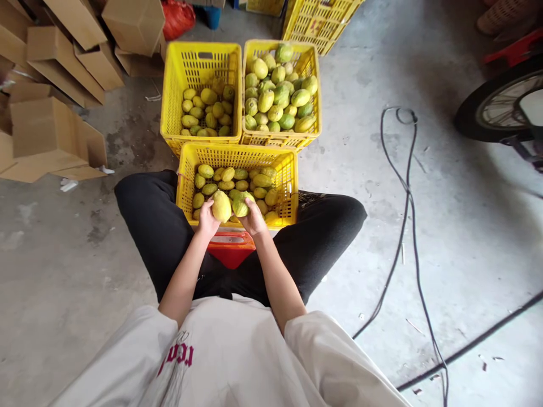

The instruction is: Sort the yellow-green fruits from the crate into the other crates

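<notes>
My left hand [207, 219] is closed around a yellow melon [222, 207], an oval fruit. Beside it, my right hand [253, 218] grips a greener melon [240, 204]. Both are held over the near edge of a yellow slatted crate [185, 195] between my knees. Several yellow and green melons [227, 185] lie inside that crate, some hidden by my hands. Behind it stand two more yellow crates. The back left crate [179, 73] is partly filled with smaller-looking yellowish fruit [208, 96], while the back right crate [319, 107] is piled higher with larger, greener fruit [280, 94].
A red stool or box [231, 254] shows beneath the near crate. Cardboard boxes [46, 127] are heaped at the left, near a red bag [177, 20]. Another yellow crate [322, 24] stands at the back. A black cable [408, 198] and a motorbike wheel [470, 107] are at the right.
</notes>
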Demonstrator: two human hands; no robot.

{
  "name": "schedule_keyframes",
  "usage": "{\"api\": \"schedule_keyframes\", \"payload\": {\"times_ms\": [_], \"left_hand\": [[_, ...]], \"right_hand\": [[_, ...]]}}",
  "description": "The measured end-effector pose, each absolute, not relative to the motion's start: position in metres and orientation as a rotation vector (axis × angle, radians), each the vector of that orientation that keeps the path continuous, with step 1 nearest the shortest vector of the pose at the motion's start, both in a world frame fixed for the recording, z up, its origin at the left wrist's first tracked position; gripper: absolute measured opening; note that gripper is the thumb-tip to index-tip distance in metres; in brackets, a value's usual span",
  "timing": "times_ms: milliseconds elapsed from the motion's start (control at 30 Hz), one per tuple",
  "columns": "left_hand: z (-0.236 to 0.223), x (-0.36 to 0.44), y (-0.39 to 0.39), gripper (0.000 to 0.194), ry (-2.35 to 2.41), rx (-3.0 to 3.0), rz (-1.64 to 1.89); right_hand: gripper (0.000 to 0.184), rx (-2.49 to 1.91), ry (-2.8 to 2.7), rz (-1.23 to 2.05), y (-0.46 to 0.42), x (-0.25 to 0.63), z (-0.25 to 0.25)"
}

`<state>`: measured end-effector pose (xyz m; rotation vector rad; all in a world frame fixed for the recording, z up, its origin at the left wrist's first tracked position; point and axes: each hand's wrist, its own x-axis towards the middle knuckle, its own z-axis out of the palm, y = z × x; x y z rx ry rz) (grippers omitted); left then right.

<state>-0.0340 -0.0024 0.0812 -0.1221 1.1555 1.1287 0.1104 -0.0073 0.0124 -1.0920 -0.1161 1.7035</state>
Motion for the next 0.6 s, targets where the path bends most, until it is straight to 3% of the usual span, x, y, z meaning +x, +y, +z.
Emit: {"api": "schedule_keyframes", "payload": {"times_ms": [100, 167, 333, 500, 600], "left_hand": [[0.085, -0.029, -0.001, 0.042, 1.107, -0.144, 1.158], [0.086, -0.023, -0.001, 0.045, 1.075, -0.133, 1.157], [0.079, -0.012, -0.002, 0.018, 1.096, -0.052, 1.172], [0.064, -0.012, 0.000, 0.022, 1.220, -0.017, 1.162], [0.060, -0.014, 0.000, 0.013, 1.239, -0.024, 1.125]], "right_hand": [[0.028, -1.098, -0.061, 1.669, -0.005, 0.112, 0.013], [0.033, -1.070, -0.068, 1.669, -0.004, 0.117, 0.015], [0.050, -1.010, -0.072, 1.663, -0.006, 0.130, 0.016], [0.042, -1.001, -0.159, 1.683, -0.008, 0.133, 0.011], [0.051, -0.998, -0.266, 1.685, -0.009, 0.132, 0.007]]}}
